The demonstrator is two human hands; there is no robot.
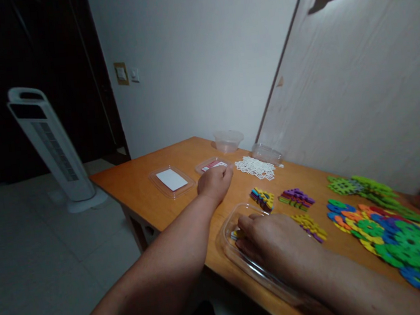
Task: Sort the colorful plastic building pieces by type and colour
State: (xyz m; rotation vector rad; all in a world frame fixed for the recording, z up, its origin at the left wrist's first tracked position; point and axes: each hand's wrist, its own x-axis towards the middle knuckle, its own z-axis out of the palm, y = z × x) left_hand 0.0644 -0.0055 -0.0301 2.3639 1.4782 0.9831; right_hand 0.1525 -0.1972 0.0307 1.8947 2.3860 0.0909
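Note:
My left hand (216, 183) is closed, its fingers curled on the far side beside a clear lid (198, 167) holding a red and white card (213, 165). Whatever those fingers may hold is hidden. Reaching into a clear plastic container (251, 269) at the table's near edge, my right hand (270, 234) has its fingers bent down and closed. Small yellow and white pieces (236, 235) show beside the fingertips. Just beyond the container are a stack of yellow, blue and dark pieces (263, 199), a purple and green stack (296, 199) and a yellow and purple stack (311, 227).
White lattice pieces (255, 167) lie near the wall, by a clear box (267, 154) and a round clear bowl (228, 141). Another lid (155, 176) holds a white card (172, 179). Colourful flower discs (409, 241) cover the right side. A tower fan (55, 145) stands left.

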